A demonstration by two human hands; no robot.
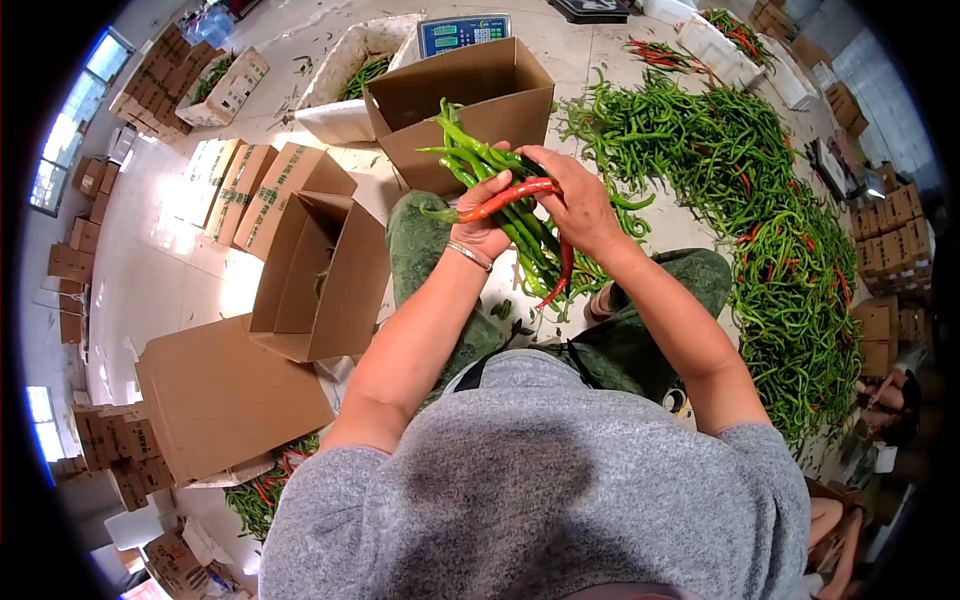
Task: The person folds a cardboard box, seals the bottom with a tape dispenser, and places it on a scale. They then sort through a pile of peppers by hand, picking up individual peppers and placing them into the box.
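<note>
A bunch of long green chili peppers [465, 150], with a few red ones among them, is held between my hands above my lap. My left hand [484, 230], a bracelet at its wrist, is closed around the bunch from the left. A red chili pepper [497, 203] lies across the top, its stem pointing left. At its right end my right hand [580, 200] is closed, fingers over the bunch and thumb by the red pepper; its exact grip is partly hidden. Just beyond my hands stands an open cardboard box [470, 100].
A large pile of green chili peppers [790, 270] spreads over the floor to the right. An open carton [320, 280] and a cardboard sheet [225, 400] are at the left. A scale display [465, 36] stands behind the near box, beside a white foam box [345, 120]. Other people sit at the lower right.
</note>
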